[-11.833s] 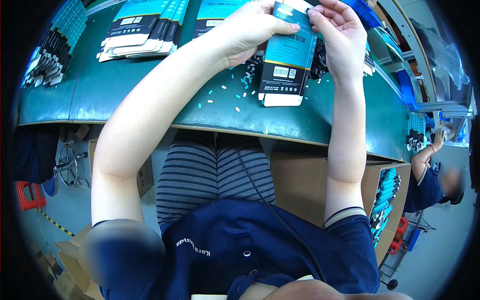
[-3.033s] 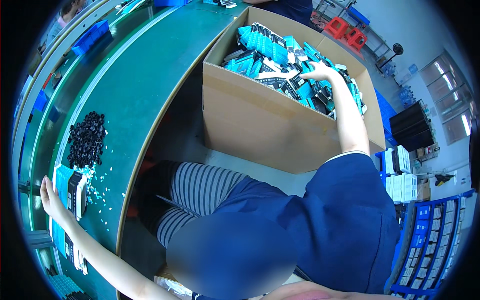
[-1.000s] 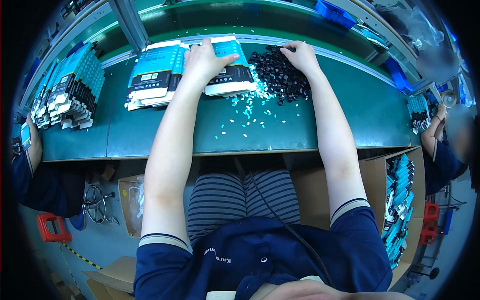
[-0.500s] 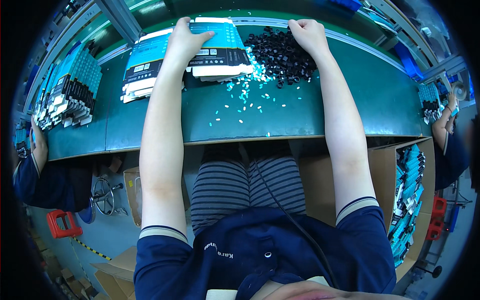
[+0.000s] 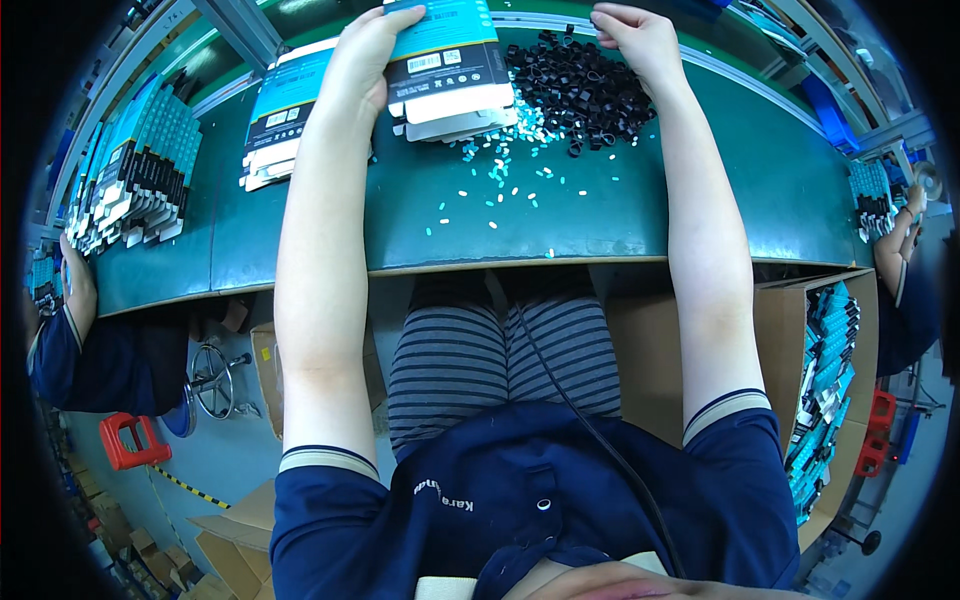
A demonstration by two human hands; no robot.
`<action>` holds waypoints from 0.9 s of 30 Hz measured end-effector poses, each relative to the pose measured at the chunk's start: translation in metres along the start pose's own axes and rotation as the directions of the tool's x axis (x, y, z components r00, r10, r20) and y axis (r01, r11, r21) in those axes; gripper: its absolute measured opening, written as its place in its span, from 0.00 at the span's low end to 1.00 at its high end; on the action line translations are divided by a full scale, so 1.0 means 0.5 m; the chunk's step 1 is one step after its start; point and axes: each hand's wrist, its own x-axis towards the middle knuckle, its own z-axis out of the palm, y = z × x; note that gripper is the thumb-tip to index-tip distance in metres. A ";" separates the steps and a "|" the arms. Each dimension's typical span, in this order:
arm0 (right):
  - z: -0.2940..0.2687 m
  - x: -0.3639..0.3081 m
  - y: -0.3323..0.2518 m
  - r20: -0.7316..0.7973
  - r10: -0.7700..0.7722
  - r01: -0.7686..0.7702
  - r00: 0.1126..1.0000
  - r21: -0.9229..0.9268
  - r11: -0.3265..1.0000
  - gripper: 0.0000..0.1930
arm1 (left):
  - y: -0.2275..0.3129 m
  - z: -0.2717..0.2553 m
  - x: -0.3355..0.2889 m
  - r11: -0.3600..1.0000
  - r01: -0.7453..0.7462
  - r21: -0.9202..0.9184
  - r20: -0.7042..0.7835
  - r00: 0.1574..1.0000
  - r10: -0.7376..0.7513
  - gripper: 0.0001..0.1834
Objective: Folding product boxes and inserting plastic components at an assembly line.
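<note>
My left hand (image 5: pixel 362 62) grips the left edge of a flat blue, black and white carton (image 5: pixel 450 62), thumb on its printed face. The carton's upper part runs out of the picture, and more flat cartons lie under it. Over the far side of a heap of small black ring-like parts (image 5: pixel 585 90), my right hand (image 5: pixel 650 48) is closed, its fingers curled and thumb drawn in. Whatever those fingers may hold is too small to make out. Tiny white and turquoise pieces (image 5: pixel 515 125) lie scattered between the cartons and the heap.
Another stack of flat cartons (image 5: pixel 290 105) lies left of my forearm, with a fanned row (image 5: pixel 145 170) farther left. An open cardboard box (image 5: pixel 780 350) filled with cartons stands below the table's right side. Co-workers' arms show at both edges, and a red stool (image 5: pixel 133 440) stands lower left.
My left hand has moved away from me, with the gripped carton now higher in view. My right hand has shifted slightly away and to the right, still closed.
</note>
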 end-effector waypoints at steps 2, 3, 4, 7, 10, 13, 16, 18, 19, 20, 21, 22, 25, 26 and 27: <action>0.012 -0.009 -0.064 0.074 0.180 -0.187 0.981 0.109 0.976 0.23 | -0.010 -0.002 -0.006 0.999 0.046 0.016 0.005 0.999 -0.047 0.11; 0.016 -0.012 -0.074 0.084 0.134 -0.152 0.987 0.265 0.952 0.16 | -0.031 -0.010 0.004 0.994 0.107 0.038 0.018 0.994 -0.108 0.20; 0.021 -0.016 -0.084 0.087 0.092 -0.120 0.992 0.413 0.903 0.10 | -0.033 -0.004 -0.001 0.983 0.171 0.061 0.031 0.984 -0.173 0.31; 0.038 -0.038 -0.121 0.194 0.110 -0.201 0.975 0.551 0.810 0.11 | -0.052 0.042 -0.017 0.985 0.151 -0.079 0.156 0.978 -0.137 0.11; 0.049 -0.059 -0.158 0.294 0.066 -0.234 0.953 0.583 0.778 0.11 | -0.035 0.079 -0.058 0.951 0.264 -0.161 0.239 0.945 -0.222 0.11; 0.059 -0.065 -0.167 0.300 0.086 -0.239 0.950 0.524 0.817 0.09 | -0.031 0.089 -0.066 0.956 0.243 -0.166 0.262 0.945 -0.194 0.11; 0.054 -0.061 -0.167 0.303 0.013 -0.152 0.953 0.438 0.886 0.08 | -0.026 0.099 -0.068 0.968 0.221 -0.115 0.317 0.932 -0.175 0.11; 0.059 -0.061 -0.170 0.316 -0.013 -0.135 0.949 0.442 0.887 0.09 | -0.030 0.101 -0.066 0.991 0.113 -0.069 0.333 0.939 -0.084 0.12; 0.064 -0.063 -0.175 0.300 -0.020 -0.115 0.954 0.425 0.898 0.10 | -0.030 0.101 -0.070 0.992 0.109 -0.069 0.325 0.942 -0.081 0.12; 0.068 -0.064 -0.177 0.283 -0.027 -0.094 0.959 0.407 0.909 0.12 | -0.033 0.102 -0.070 0.991 0.114 -0.064 0.326 0.941 -0.087 0.12; 0.070 -0.065 -0.177 0.286 -0.012 -0.111 0.958 0.411 0.905 0.13 | -0.036 0.103 -0.070 0.997 0.053 -0.056 0.330 0.944 -0.032 0.12; 0.073 -0.069 -0.178 0.286 -0.010 -0.114 0.958 0.413 0.903 0.13 | -0.037 0.105 -0.072 0.999 -0.009 -0.049 0.332 0.943 0.025 0.13; 0.077 -0.075 -0.175 0.192 -0.025 -0.052 0.981 0.386 0.921 0.12 | -0.031 0.108 -0.080 0.999 -0.023 -0.024 0.357 0.934 0.030 0.14; 0.076 -0.071 -0.167 0.208 -0.047 -0.040 0.977 0.396 0.917 0.12 | -0.029 0.109 -0.081 1.000 -0.022 -0.022 0.359 0.933 0.028 0.14; 0.075 -0.068 -0.161 0.223 -0.070 -0.028 0.972 0.405 0.914 0.12 | -0.027 0.110 -0.082 0.999 -0.037 0.005 0.357 0.934 0.032 0.14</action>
